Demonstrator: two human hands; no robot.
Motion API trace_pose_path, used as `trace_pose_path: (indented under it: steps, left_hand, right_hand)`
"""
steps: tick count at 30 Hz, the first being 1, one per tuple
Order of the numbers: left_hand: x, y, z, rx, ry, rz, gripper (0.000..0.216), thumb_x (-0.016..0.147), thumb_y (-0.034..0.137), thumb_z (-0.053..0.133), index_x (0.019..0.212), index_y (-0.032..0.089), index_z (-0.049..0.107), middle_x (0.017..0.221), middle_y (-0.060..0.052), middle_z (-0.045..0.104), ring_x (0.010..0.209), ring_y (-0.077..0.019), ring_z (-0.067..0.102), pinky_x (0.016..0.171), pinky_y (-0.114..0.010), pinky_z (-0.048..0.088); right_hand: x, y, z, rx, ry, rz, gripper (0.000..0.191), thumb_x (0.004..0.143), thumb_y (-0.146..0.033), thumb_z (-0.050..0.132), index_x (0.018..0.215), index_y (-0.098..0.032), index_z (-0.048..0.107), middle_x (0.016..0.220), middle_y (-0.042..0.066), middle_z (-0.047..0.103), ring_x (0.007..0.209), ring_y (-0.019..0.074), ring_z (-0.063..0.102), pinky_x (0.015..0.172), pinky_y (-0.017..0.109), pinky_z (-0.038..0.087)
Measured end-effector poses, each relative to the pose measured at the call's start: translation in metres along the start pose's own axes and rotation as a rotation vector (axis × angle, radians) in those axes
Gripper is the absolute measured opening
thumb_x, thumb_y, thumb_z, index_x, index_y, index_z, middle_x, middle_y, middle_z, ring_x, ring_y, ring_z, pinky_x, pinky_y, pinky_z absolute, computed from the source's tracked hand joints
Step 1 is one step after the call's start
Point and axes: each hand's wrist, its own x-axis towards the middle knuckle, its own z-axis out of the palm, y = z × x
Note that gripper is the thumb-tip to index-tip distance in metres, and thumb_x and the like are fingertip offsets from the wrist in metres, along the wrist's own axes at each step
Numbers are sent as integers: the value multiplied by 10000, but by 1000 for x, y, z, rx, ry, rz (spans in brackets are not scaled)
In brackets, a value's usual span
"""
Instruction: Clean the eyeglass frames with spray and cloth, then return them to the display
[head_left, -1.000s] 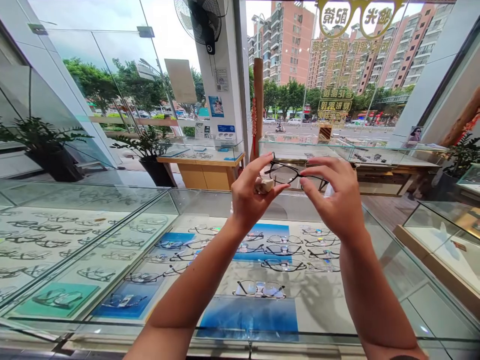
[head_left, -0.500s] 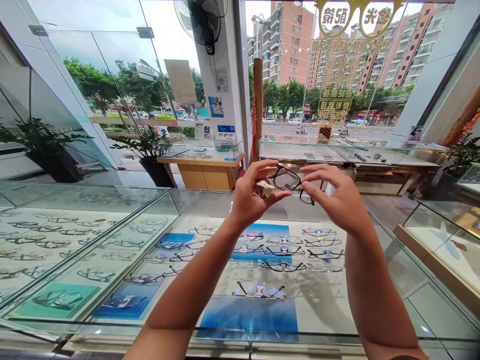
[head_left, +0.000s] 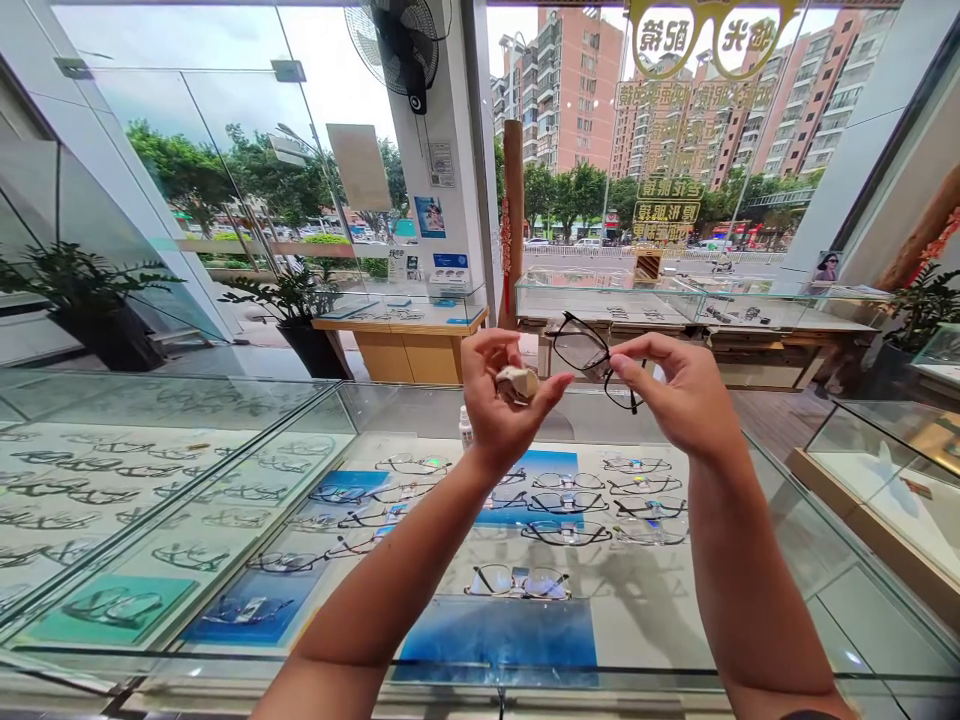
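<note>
My right hand [head_left: 679, 390] pinches a pair of dark-framed eyeglasses [head_left: 579, 346] near the bridge, between thumb and forefinger. The glasses are tilted in the air above the counter; one lens faces left, and the other rim hangs below my fingers. To their left is my left hand [head_left: 495, 405], with curled fingers around a small crumpled off-white cloth [head_left: 516, 382]. Its thumb points toward the glasses, apart from the frame. Beneath both hands, a glass display case [head_left: 645, 630] holds several pairs of eyeglasses [head_left: 568, 533] in rows.
Behind the left wrist stands a small white bottle [head_left: 465, 428]. More glass cases [head_left: 75, 430] run to the left, and another case [head_left: 892, 470] is at the right. Farther off are a wooden cabinet [head_left: 409, 352], potted plants [head_left: 292, 310] and a wall fan [head_left: 397, 45].
My left hand has let go of the glasses and drawn left with the cloth. The right hand now holds the glasses alone, slightly farther right and turned.
</note>
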Motion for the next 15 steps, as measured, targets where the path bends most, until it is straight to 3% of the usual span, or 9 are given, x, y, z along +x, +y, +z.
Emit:
trace_pose_path:
  steps: [2, 5, 10, 15]
  left_hand:
    - [-2, 12, 1, 17, -61, 12, 285, 909, 460, 836, 982, 242, 668, 786, 27, 578, 630, -105, 522, 580, -267, 452]
    - [-4, 33, 1, -7, -241, -65, 245, 935, 392, 814, 798, 220, 705, 668, 29, 606, 585, -108, 521, 571, -279, 431]
    - [-1, 50, 1, -37, -339, -285, 226, 917, 444, 823, 880, 222, 810, 675, 8, 703, 584, -126, 576, 556, -281, 443]
    - [2, 41, 1, -139, -364, -576, 357, 876, 535, 836, 992, 198, 853, 721, -16, 725, 580, -120, 528, 531, -269, 400]
  right_hand:
    - [0, 1, 0, 22, 40, 26, 235, 933, -455, 773, 932, -222, 802, 941, 52, 824, 922, 248, 755, 880, 423, 563]
    - [1, 3, 1, 123, 53, 90, 225, 902, -442, 800, 896, -217, 794, 906, 46, 817, 900, 237, 756, 876, 412, 582]
    - [0, 1, 9, 223, 67, 151, 185, 870, -398, 816, 862, -216, 788, 888, 41, 819, 854, 218, 760, 846, 387, 597]
    - [-9, -13, 29, -97, 134, 2, 132, 925, -335, 742, 930, -220, 807, 984, 57, 841, 969, 256, 778, 914, 420, 582]
